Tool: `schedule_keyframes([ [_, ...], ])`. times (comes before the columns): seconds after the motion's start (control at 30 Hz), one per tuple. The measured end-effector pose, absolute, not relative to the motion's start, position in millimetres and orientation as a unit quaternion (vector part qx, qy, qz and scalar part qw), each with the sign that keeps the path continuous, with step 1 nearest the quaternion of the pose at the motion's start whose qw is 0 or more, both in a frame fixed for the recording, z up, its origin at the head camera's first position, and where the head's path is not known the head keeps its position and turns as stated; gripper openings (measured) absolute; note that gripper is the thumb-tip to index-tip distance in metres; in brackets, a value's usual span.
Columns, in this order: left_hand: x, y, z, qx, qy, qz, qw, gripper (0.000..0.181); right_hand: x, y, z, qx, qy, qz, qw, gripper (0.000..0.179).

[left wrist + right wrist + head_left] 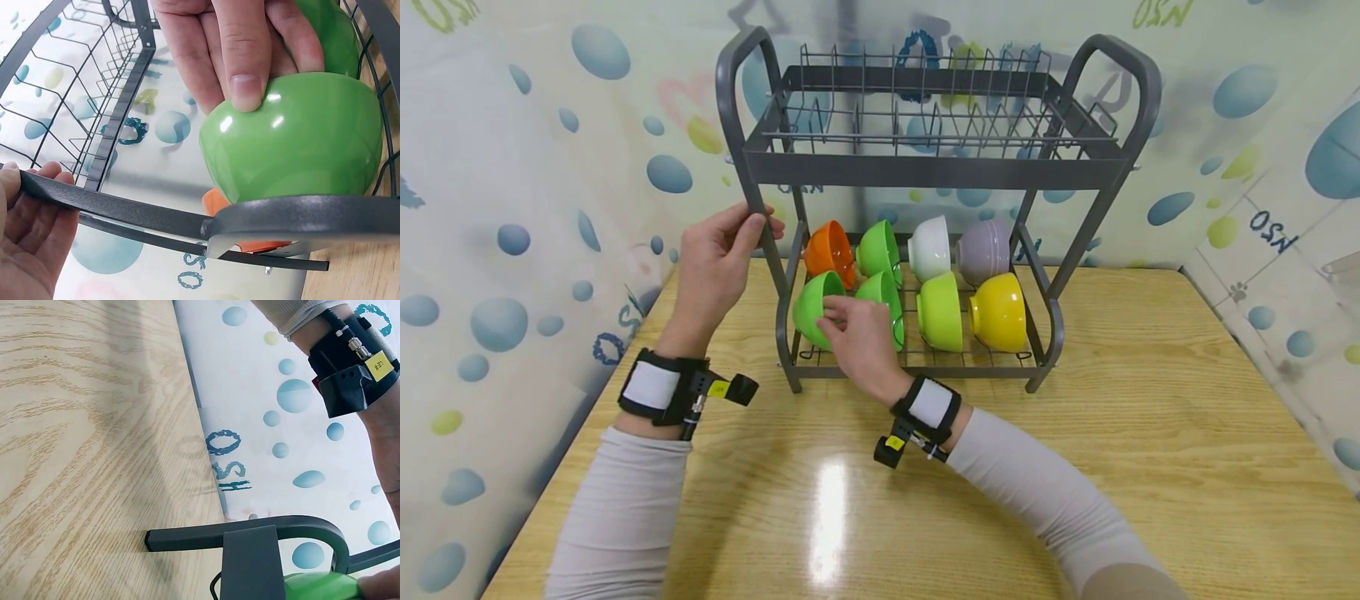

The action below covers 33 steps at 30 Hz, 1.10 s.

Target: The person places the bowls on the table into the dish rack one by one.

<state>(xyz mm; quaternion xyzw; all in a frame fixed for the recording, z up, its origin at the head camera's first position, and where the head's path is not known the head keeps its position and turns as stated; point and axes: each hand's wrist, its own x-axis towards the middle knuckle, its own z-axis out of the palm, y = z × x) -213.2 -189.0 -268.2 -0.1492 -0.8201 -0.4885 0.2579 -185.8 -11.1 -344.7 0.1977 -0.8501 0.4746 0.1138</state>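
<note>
My left hand grips the left upright of the dark grey two-tier dish rack, its thumb in front and fingertips behind the post. With thumb and fingers my right hand pinches the rim of a green bowl at the front left of the lower tier. That bowl lies on its side; in the left wrist view its glossy outer wall shows behind the rack's side bar. Beside it, partly behind my right hand, is a second green bowl. A lime bowl and a yellow bowl follow in the front row.
Behind stand an orange bowl, another green bowl, a white bowl and a purple bowl. The upper tier is a wire basket. The rack stands on a wooden table against a patterned wall covering.
</note>
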Motion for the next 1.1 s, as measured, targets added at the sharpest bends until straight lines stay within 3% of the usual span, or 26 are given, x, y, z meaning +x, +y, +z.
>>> schedule_keyframes([
  [0.67, -215, -188, -269, -0.154, -0.821, -0.488, 0.255, 0.036, -186, -11, -349, 0.195, -0.852, 0.474, 0.112, 0.029],
  [1.1, -216, -187, -271, -0.154, -0.817, -0.490, 0.261, 0.036, -186, 2, -346, 0.244, -0.842, 0.460, 0.139, 0.033],
])
